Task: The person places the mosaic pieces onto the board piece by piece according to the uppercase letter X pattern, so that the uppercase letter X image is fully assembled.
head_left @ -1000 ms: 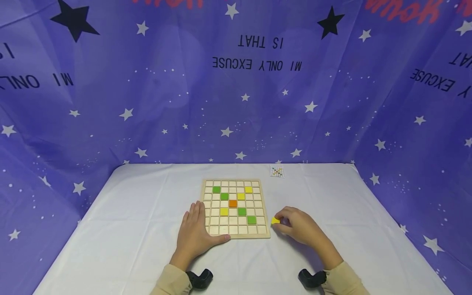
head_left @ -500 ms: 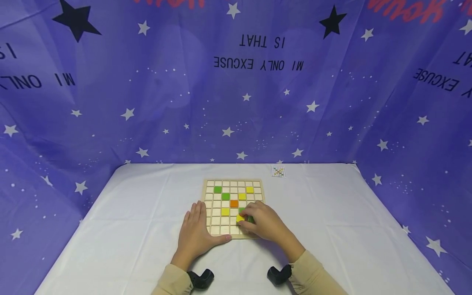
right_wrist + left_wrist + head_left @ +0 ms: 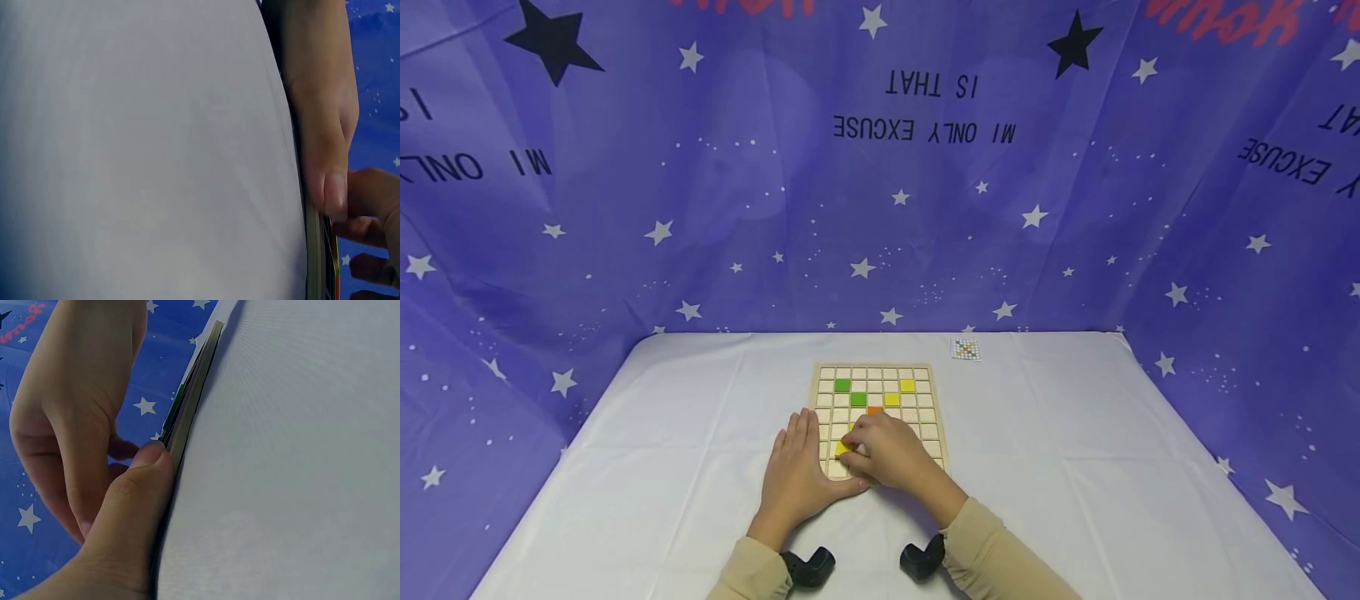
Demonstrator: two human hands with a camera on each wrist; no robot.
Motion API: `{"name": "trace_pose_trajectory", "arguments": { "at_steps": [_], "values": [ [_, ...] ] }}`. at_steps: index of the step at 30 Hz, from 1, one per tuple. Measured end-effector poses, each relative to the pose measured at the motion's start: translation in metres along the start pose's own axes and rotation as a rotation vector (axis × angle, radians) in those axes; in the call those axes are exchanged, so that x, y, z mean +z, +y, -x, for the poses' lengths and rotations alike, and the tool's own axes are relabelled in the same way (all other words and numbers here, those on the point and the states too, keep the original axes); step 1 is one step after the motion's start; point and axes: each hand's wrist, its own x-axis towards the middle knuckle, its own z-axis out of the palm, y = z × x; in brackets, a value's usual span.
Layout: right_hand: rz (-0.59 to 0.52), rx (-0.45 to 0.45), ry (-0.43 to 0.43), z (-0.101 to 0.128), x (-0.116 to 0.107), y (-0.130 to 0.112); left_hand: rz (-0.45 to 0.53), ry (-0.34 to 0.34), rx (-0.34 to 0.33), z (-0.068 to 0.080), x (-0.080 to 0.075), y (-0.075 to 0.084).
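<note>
The right hand (image 3: 883,454) pinches a yellow tile (image 3: 842,448) over the wooden board (image 3: 925,417). The left hand (image 3: 796,479) lies flat, fingers straight, touching the board's left edge on the table (image 3: 1075,467).

Board (image 3: 925,421): pale wood grid, green, yellow (one orange) tiles. Bench (image 3: 1075,467) cloth white. Backdrop (image 3: 700,208) purple, white and black stars, black lettering. Sleeves (image 3: 1000,554) beige.
</note>
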Motion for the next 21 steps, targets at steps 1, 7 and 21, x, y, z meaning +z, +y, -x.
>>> {"name": "trace_pose_trajectory", "arguments": {
  "at_steps": [1,7,21],
  "values": [
    [0.005,-0.012,0.004,-0.0006,0.0008,-0.0009,-0.001,0.001,0.001,0.0000,-0.0003,0.0000],
    [0.054,-0.050,0.038,-0.0017,0.0028,-0.0049,0.004,-0.006,0.003,-0.0005,0.0007,-0.0010],
    [0.091,-0.011,0.040,-0.0032,0.0089,-0.0055,0.007,-0.003,0.001,-0.0004,0.0009,0.0003]
  ]
}}
